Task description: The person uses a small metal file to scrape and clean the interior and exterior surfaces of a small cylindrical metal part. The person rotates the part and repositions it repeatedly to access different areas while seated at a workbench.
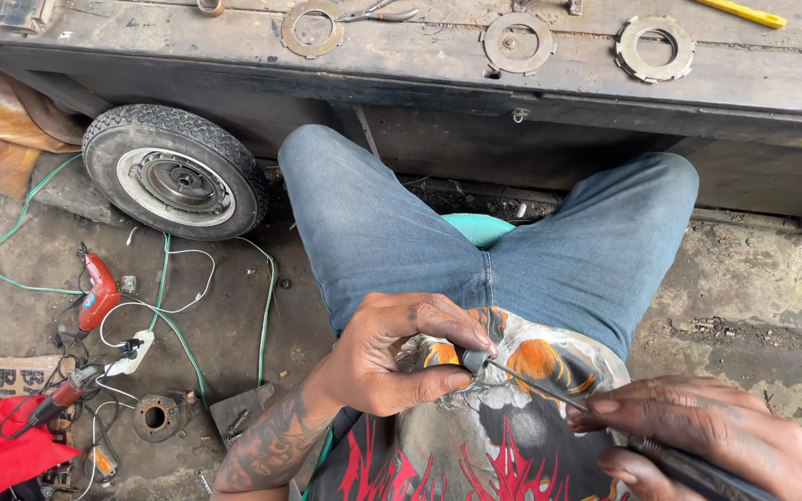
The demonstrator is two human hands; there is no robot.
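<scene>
Both hands over the lap — left hand [392, 357] fingers pinch a small metal part [473, 360], right hand [707, 436] fingers grip a thin tool [549, 391].

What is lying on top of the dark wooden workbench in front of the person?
On the workbench lie three round metal rings, pliers and yellow-handled tools. The frame edge cuts off its far part, so anything farther back cannot be seen.

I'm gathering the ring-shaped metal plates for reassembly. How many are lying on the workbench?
3 flat toothed rings on the workbench: left ring, middle ring, right ring. A smaller ring at the top edge is cut off; others may lie out of frame.
</scene>
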